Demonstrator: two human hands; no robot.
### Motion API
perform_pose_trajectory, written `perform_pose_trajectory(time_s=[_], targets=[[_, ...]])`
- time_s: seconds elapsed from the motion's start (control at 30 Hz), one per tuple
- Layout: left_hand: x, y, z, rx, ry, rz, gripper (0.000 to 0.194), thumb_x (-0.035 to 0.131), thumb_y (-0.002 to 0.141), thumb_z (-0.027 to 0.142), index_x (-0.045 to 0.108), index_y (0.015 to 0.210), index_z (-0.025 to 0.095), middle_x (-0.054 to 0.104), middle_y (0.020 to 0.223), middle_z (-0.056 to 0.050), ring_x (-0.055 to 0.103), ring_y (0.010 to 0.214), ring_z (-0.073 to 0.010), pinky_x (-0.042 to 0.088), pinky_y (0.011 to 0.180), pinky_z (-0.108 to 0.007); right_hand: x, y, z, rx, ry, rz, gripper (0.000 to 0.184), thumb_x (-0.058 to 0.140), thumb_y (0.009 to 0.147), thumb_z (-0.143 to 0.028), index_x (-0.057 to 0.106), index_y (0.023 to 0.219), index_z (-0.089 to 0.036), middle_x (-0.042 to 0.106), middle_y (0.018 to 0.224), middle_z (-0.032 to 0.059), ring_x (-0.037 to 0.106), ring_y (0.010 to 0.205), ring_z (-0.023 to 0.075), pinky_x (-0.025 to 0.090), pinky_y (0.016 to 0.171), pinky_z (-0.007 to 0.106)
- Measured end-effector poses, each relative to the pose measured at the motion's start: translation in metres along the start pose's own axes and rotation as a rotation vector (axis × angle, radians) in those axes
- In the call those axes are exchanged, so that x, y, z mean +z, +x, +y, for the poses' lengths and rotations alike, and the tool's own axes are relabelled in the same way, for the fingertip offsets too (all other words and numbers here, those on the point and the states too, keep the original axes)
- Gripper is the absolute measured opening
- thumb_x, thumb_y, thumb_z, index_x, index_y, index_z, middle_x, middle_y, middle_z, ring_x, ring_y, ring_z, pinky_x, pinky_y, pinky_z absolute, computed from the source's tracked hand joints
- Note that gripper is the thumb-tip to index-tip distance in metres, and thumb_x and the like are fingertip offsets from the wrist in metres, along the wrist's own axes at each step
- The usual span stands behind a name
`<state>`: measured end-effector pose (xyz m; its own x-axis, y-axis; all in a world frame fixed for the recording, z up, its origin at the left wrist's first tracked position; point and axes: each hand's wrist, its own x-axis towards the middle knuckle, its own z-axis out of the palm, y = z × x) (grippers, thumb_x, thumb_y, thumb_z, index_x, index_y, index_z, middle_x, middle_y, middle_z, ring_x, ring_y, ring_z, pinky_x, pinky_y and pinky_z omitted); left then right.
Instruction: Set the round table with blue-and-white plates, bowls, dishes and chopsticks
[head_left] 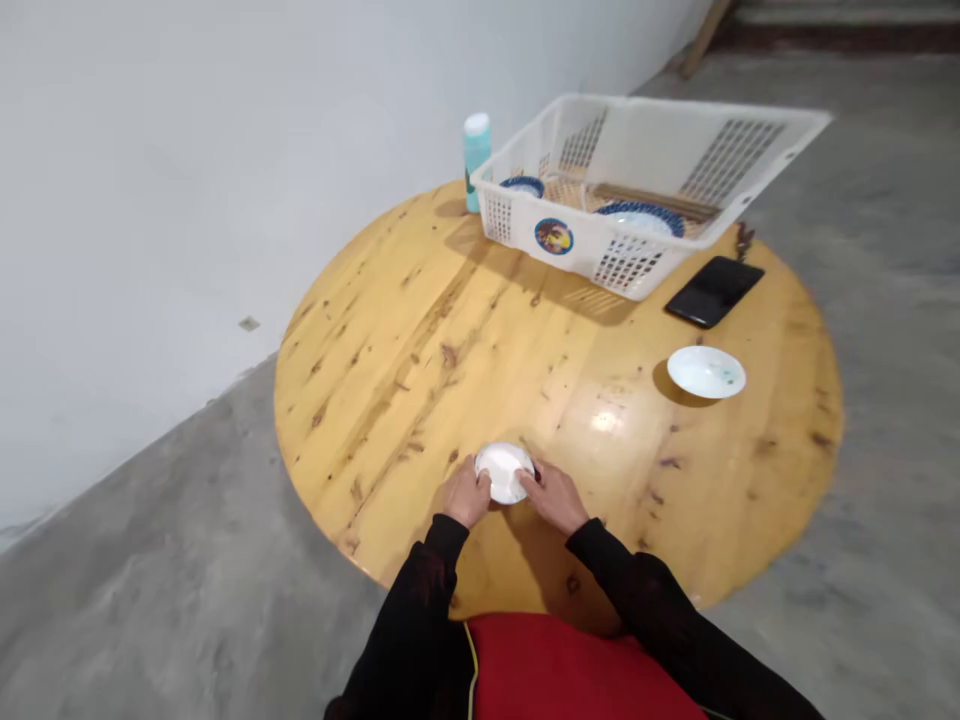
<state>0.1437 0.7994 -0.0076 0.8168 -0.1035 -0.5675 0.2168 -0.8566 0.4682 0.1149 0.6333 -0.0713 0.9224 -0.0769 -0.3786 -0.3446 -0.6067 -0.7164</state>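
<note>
A small white bowl [504, 470] is held between my two hands near the front of the round wooden table [390, 370]. My left hand [466, 492] grips its left rim, with the thumb on the inner side. On the opposite rim, my right hand [553, 495] has its thumb over the edge and its other fingers partly hidden behind the bowl. A second white bowl [706, 373], wider and with faint greenish marks inside, sits apart to the right of my hands.
A white plastic basket [517, 215] at the back holds blue-rimmed dishes [645, 218] and long brown sticks [652, 200]. A turquoise bottle [475, 160] with a white cap stands left of it. A black phone [715, 291] lies to its right. A white wall [150, 200] borders the left side.
</note>
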Motion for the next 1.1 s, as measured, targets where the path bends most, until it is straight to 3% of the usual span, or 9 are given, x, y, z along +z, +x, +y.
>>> perform_pose_trajectory(time_s=[0.2, 0.43, 0.6, 0.73, 0.87, 0.97, 1.1], targets=[[0.005, -0.013, -0.003, 0.031, -0.03, 0.006, 0.034, 0.039, 0.102, 0.022, 0.059, 0.127, 0.012, 0.072, 0.126, -0.018, 0.068, 0.118, -0.027, 0.048, 0.102, -0.034, 0.008, -0.011, -0.003, -0.003, 0.13, 0.093, 0.027, 0.043, 0.081, -0.034, 0.065, 0.084, -0.019, 0.075, 0.083, 0.0104, 0.068, 0.077, 0.0244, 0.05, 0.074, 0.033], [0.036, -0.036, -0.021, 0.11, -0.113, -0.086, 0.044, 0.036, 0.104, 0.028, 0.053, 0.139, 0.008, 0.063, 0.143, -0.022, 0.061, 0.132, -0.0264, 0.043, 0.11, -0.029, 0.02, -0.068, 0.024, 0.028, 0.3, 0.247, 0.036, 0.044, 0.079, -0.049, 0.065, 0.08, -0.02, 0.074, 0.08, 0.0123, 0.069, 0.074, 0.0263, 0.051, 0.07, 0.035], [0.05, -0.053, -0.01, 0.213, -0.032, -0.137, 0.041, 0.035, 0.103, 0.028, 0.054, 0.136, 0.013, 0.067, 0.137, -0.018, 0.064, 0.127, -0.0262, 0.046, 0.107, -0.032, 0.012, -0.1, 0.038, 0.082, 0.412, 0.324, 0.042, 0.049, 0.078, -0.055, 0.07, 0.086, -0.02, 0.076, 0.083, 0.0118, 0.071, 0.078, 0.0284, 0.054, 0.075, 0.039], [0.06, -0.06, 0.013, 0.265, -0.005, -0.134, 0.033, 0.035, 0.102, 0.026, 0.054, 0.127, 0.016, 0.071, 0.126, -0.016, 0.068, 0.114, -0.0255, 0.05, 0.101, -0.034, -0.013, -0.111, 0.045, 0.079, 0.464, 0.33, 0.041, 0.051, 0.076, -0.056, 0.07, 0.082, -0.02, 0.077, 0.082, 0.0113, 0.071, 0.08, 0.03, 0.055, 0.076, 0.041], [0.081, -0.065, 0.049, 0.281, 0.029, -0.1, 0.028, 0.035, 0.102, 0.025, 0.054, 0.121, 0.018, 0.073, 0.117, -0.013, 0.069, 0.105, -0.0246, 0.051, 0.096, -0.035, -0.048, -0.118, 0.067, 0.056, 0.474, 0.379, 0.041, 0.052, 0.077, -0.057, 0.07, 0.083, -0.021, 0.078, 0.087, 0.0119, 0.072, 0.084, 0.0309, 0.055, 0.078, 0.041], [0.11, -0.075, 0.088, 0.29, 0.025, -0.077, 0.026, 0.036, 0.101, 0.025, 0.055, 0.12, 0.02, 0.072, 0.118, -0.012, 0.068, 0.107, -0.0244, 0.051, 0.096, -0.034, -0.082, -0.128, 0.098, 0.05, 0.459, 0.396, 0.043, 0.051, 0.077, -0.059, 0.07, 0.083, -0.021, 0.077, 0.086, 0.0126, 0.072, 0.08, 0.0305, 0.055, 0.077, 0.041], [0.162, -0.093, 0.146, 0.3, 0.019, -0.061, 0.027, 0.036, 0.1, 0.025, 0.056, 0.117, 0.018, 0.073, 0.113, -0.013, 0.068, 0.102, -0.0252, 0.051, 0.093, -0.035, -0.136, -0.15, 0.154, 0.062, 0.46, 0.415, 0.048, 0.051, 0.075, -0.062, 0.072, 0.086, -0.02, 0.078, 0.089, 0.0136, 0.073, 0.082, 0.0316, 0.055, 0.076, 0.041]])
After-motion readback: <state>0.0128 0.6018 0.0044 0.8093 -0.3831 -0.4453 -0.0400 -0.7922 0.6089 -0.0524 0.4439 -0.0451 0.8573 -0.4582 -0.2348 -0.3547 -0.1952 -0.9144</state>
